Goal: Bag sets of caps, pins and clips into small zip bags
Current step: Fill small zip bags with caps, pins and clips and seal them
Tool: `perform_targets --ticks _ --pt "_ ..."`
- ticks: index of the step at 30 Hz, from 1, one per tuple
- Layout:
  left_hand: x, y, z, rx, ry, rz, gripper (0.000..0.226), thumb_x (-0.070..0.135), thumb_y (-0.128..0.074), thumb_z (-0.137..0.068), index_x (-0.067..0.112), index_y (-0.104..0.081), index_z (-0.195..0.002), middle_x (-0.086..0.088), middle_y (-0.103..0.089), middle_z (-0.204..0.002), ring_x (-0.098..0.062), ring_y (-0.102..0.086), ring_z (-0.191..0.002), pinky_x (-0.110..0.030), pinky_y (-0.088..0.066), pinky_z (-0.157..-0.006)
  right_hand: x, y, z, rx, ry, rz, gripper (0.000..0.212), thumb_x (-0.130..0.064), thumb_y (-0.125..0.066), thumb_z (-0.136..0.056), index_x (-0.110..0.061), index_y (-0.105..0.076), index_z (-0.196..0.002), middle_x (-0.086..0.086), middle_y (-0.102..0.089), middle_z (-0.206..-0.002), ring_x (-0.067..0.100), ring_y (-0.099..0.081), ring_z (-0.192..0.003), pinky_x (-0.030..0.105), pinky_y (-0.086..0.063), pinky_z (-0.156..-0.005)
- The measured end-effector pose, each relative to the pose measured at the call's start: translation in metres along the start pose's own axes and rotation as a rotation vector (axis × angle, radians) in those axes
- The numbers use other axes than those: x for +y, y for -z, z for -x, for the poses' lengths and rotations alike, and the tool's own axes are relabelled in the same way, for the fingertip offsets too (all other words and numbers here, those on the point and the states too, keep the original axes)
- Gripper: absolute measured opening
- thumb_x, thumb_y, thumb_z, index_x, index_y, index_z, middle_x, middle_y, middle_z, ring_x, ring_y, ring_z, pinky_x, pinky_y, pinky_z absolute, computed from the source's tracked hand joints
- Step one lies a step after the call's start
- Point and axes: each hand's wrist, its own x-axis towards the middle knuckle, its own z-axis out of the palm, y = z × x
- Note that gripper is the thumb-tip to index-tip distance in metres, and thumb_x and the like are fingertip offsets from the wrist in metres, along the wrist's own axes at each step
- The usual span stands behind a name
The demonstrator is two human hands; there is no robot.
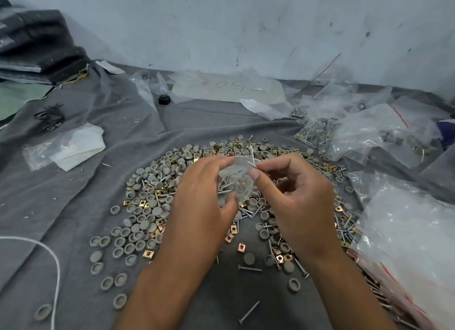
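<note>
My left hand (202, 201) holds a small clear zip bag (235, 179) above the pile, fingers curled round its left side; metal pieces show through the plastic. My right hand (295, 201) pinches a silver pin (252, 158) between thumb and forefinger at the bag's mouth, its tip pointing up and away. Below both hands lies a wide heap of grey round caps (145, 221), brass square clips (148, 253) and loose pins (250, 268) on a grey cloth (73, 196).
Filled zip bags (357, 132) are piled at the right. A stack of empty bags (413, 243) lies at the near right. A folded white bag (76, 146) and black ties (49, 119) sit at the left, a white cord (55, 268) at the near left.
</note>
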Motion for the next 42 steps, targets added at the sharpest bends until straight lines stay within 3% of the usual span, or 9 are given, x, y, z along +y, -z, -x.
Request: perform_targets --ticks 9,14,18,20,23,27,32,37,42 --pt "0.001 0.0 0.001 0.013 -0.011 0.0 0.056 0.014 -0.078 -0.079 0.022 -0.06 -0.131 0.012 -0.059 -0.123 -0.009 -0.054 -0.109 -0.026 -0.042 -0.099 0.003 0.0 0.0 0.037 0.167 0.143 0.007 -0.018 -0.077 -0.089 -0.016 -0.075 -0.096 -0.006 -0.069 -0.097 0.009 -0.067 -0.089 0.019 -0.052 -0.073" --pt "0.001 0.001 0.001 0.009 -0.019 0.01 0.054 0.014 -0.078 -0.08 0.02 -0.06 -0.13 0.011 -0.059 -0.12 -0.005 -0.053 -0.107 -0.02 -0.04 -0.097 0.006 -0.002 0.0 -0.049 0.167 0.156 0.02 -0.017 -0.075 -0.09 -0.016 -0.075 -0.109 -0.006 -0.067 -0.109 0.003 -0.068 -0.094 0.021 -0.055 -0.077" --pt "0.0 0.003 0.0 0.024 -0.01 0.015 0.053 0.013 -0.078 -0.08 0.02 -0.061 -0.129 0.011 -0.059 -0.12 -0.006 -0.054 -0.106 -0.023 -0.041 -0.098 0.006 0.002 -0.001 -0.025 0.132 0.146 0.013 -0.015 -0.075 -0.091 -0.023 -0.07 -0.1 -0.009 -0.067 -0.1 0.007 -0.067 -0.089 0.018 -0.054 -0.073" --pt "-0.001 0.004 0.0 0.031 -0.001 0.008 0.053 0.013 -0.077 -0.079 0.021 -0.06 -0.129 0.011 -0.059 -0.121 -0.007 -0.054 -0.108 -0.024 -0.041 -0.099 0.012 0.006 0.001 -0.14 -0.039 0.236 0.014 -0.021 -0.074 -0.09 -0.031 -0.065 -0.091 -0.014 -0.065 -0.09 0.003 -0.064 -0.083 0.014 -0.05 -0.067" --pt "-0.002 0.004 -0.001 0.03 0.01 0.001 0.054 0.013 -0.077 -0.079 0.021 -0.06 -0.13 0.009 -0.06 -0.121 -0.008 -0.054 -0.109 -0.023 -0.039 -0.099 0.025 0.003 0.014 -0.565 -0.382 0.402 0.016 -0.03 -0.077 -0.088 -0.034 -0.062 -0.086 -0.015 -0.065 -0.085 -0.007 -0.061 -0.076 0.011 -0.046 -0.061" --pt "-0.002 0.003 -0.001 0.032 0.016 -0.009 0.053 0.012 -0.077 -0.078 0.02 -0.061 -0.129 0.008 -0.06 -0.117 -0.009 -0.054 -0.108 -0.017 -0.036 -0.096 0.028 -0.006 0.024 -0.746 -0.339 0.644 0.024 -0.039 -0.079 -0.083 -0.033 -0.061 -0.096 -0.02 -0.066 -0.091 -0.001 -0.062 -0.086 0.026 -0.049 -0.073" --pt "-0.003 0.003 -0.001 0.032 0.009 -0.01 0.053 0.012 -0.077 -0.079 0.021 -0.061 -0.129 0.01 -0.06 -0.117 -0.008 -0.054 -0.106 -0.011 -0.033 -0.093 0.023 -0.006 0.022 -0.88 -0.355 0.589 0.014 -0.029 -0.072 -0.092 -0.034 -0.063 -0.101 -0.016 -0.07 -0.088 0.003 -0.063 -0.087 0.027 -0.048 -0.075" --pt "-0.004 0.002 -0.001 0.037 0.005 -0.004 0.053 0.01 -0.077 -0.079 0.019 -0.061 -0.129 0.008 -0.061 -0.118 -0.009 -0.055 -0.108 -0.014 -0.035 -0.096 0.017 -0.015 0.015 -0.817 -0.277 0.51 0.015 -0.019 -0.061 -0.1 -0.023 -0.073 -0.108 -0.002 -0.061 -0.108 0.02 -0.064 -0.093 0.03 -0.048 -0.082" --pt "-0.005 0.002 -0.001 0.037 0.006 -0.006 0.054 0.011 -0.076 -0.079 0.021 -0.06 -0.13 0.009 -0.06 -0.12 -0.009 -0.055 -0.109 -0.016 -0.035 -0.096 0.019 -0.019 0.028 -0.743 -0.272 0.504 0.005 -0.024 -0.068 -0.095 -0.027 -0.068 -0.098 -0.009 -0.051 -0.106 0.014 -0.064 -0.083 0.037 -0.056 -0.08"
